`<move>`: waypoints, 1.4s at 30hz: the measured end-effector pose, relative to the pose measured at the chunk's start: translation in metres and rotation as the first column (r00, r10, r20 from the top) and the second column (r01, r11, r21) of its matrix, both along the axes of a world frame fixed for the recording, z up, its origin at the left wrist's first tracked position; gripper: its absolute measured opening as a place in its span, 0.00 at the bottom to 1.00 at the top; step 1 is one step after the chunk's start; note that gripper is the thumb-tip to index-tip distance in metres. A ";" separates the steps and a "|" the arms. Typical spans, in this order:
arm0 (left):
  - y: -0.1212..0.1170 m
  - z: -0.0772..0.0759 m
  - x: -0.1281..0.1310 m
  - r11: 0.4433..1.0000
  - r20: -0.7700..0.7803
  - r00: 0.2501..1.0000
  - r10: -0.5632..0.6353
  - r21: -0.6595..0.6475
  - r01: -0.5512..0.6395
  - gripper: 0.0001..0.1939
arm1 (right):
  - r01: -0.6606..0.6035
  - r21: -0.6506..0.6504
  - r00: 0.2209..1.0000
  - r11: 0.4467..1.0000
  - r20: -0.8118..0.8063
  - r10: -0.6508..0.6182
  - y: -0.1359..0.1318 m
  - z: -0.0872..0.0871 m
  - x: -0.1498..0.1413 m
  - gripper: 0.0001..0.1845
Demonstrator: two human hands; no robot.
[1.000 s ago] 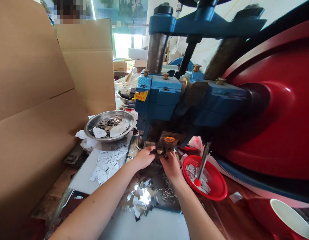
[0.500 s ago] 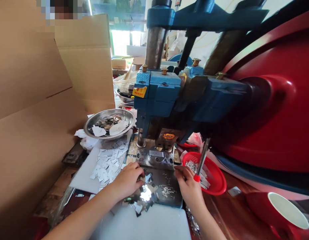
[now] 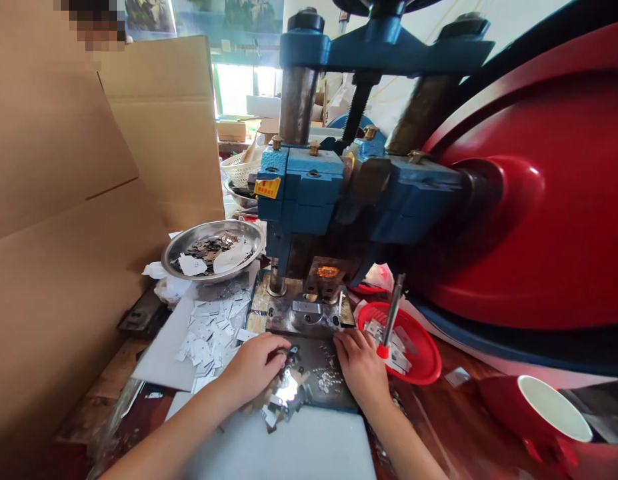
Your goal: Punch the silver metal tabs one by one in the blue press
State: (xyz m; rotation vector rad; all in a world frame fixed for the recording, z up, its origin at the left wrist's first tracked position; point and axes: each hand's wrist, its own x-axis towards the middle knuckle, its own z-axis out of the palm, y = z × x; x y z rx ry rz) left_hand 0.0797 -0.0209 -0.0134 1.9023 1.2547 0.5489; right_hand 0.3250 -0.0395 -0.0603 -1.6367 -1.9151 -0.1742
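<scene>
Metal pieces (image 3: 289,387) are heaped before the blue press (image 3: 313,190), presumably for easy reach, with the left hand (image 3: 256,367) curled beside them, any pinch undiscernible, and the right hand (image 3: 363,365) loosely spread at the dark plate (image 3: 313,348).

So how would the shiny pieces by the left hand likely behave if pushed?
The shiny pieces look thin and flat, so each is probably light and fairly stiff. Their smooth, glinting faces suggest they may slide over one another. Lying loose and overlapping by the left hand, the heap would likely spread rather than move as one.
</scene>
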 end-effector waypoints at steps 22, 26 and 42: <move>0.063 0.017 0.036 0.963 0.238 0.934 0.266 -0.022 -0.269 0.08 | -0.077 0.024 0.988 0.997 0.134 0.073 0.037 0.046 -0.040 0.12; 0.066 0.018 0.040 0.957 0.190 0.941 0.280 0.016 -0.288 0.08 | -0.100 0.019 0.984 0.995 0.148 0.096 0.040 0.046 -0.040 0.12; 0.071 0.011 0.056 0.938 0.081 0.952 0.297 0.160 -0.306 0.06 | -0.127 0.082 0.986 0.989 -0.102 0.135 0.038 0.029 -0.034 0.15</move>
